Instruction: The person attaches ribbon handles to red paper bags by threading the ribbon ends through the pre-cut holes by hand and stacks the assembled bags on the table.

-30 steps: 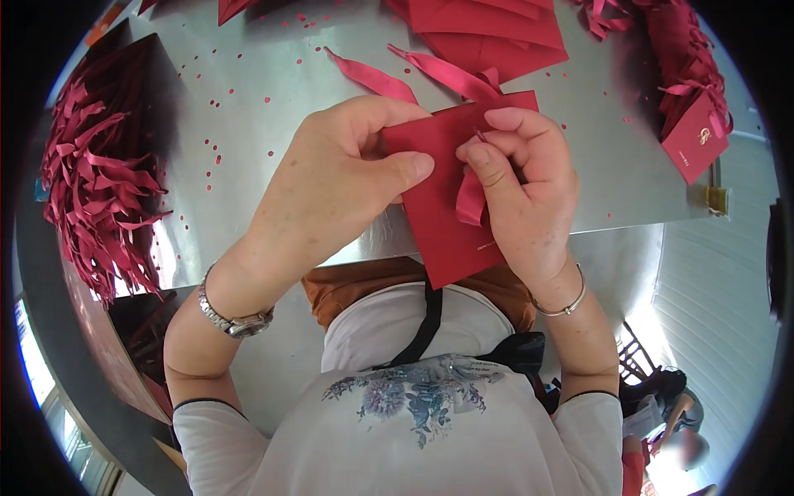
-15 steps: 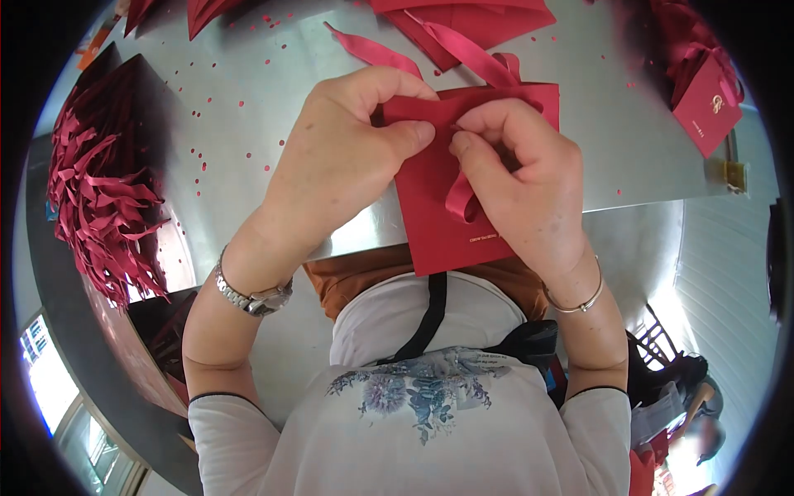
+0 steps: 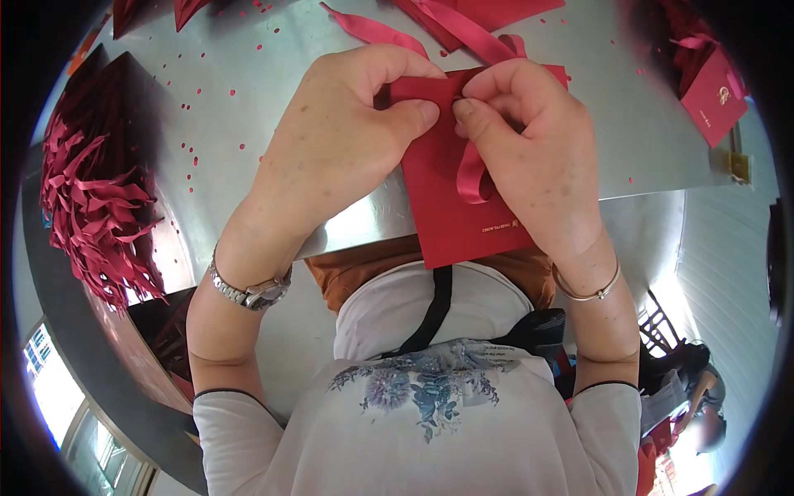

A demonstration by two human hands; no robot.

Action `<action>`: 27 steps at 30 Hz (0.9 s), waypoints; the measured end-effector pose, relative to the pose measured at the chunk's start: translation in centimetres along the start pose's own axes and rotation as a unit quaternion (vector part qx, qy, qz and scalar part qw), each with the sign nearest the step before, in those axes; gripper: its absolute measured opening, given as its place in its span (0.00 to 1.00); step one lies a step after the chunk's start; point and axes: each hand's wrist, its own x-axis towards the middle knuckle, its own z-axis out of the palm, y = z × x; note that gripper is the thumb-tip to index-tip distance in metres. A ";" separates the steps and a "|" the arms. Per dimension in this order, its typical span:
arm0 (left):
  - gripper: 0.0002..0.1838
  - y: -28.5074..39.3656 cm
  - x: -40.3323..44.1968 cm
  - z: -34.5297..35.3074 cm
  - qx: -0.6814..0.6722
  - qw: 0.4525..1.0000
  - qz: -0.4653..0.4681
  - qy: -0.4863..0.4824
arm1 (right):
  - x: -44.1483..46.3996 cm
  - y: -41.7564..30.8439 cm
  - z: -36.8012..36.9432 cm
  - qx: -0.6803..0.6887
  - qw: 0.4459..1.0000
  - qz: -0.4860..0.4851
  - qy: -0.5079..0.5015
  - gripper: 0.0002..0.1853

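A red card-like bag (image 3: pixel 455 207) with small print hangs over the table's front edge. My left hand (image 3: pixel 356 124) pinches its upper left edge between thumb and fingers. With thumb and index finger together, my right hand (image 3: pixel 529 132) holds the end of a red ribbon (image 3: pixel 473 178) at the upper middle of the bag. The ribbon curves down in a loop over the bag's face. Longer ribbon pieces (image 3: pixel 376 31) stretch out beyond the top of the bag. The pinched ribbon tip is mostly hidden by my fingertips.
The metal table (image 3: pixel 322 95) bears scattered small red dots. A large heap of ribboned red bags (image 3: pixel 95 190) lies at the left, and more ribboned bags (image 3: pixel 718 97) are at the right. Flat red pieces (image 3: pixel 504 12) lie at the back. Another person (image 3: pixel 707 405) is at the lower right.
The bag and both hands have shifted slightly up in view, and the bag's printed line shows more. My right fingertips have moved up and left, towards my left thumb, with the ribbon end.
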 end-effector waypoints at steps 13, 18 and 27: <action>0.13 -0.7 0.3 -0.1 0.013 1.000 0.008 -0.001 | 0.1 0.1 -0.2 -0.003 0.999 -0.006 -0.036 0.05; 0.13 -0.9 0.3 -0.1 -0.080 0.995 -0.065 0.000 | -0.7 -0.5 -1.6 0.060 0.996 0.022 -0.062 0.06; 0.13 -0.3 0.3 -0.4 -0.072 0.994 -0.083 -0.017 | -0.8 -0.1 -0.2 0.056 0.998 -0.006 -0.004 0.05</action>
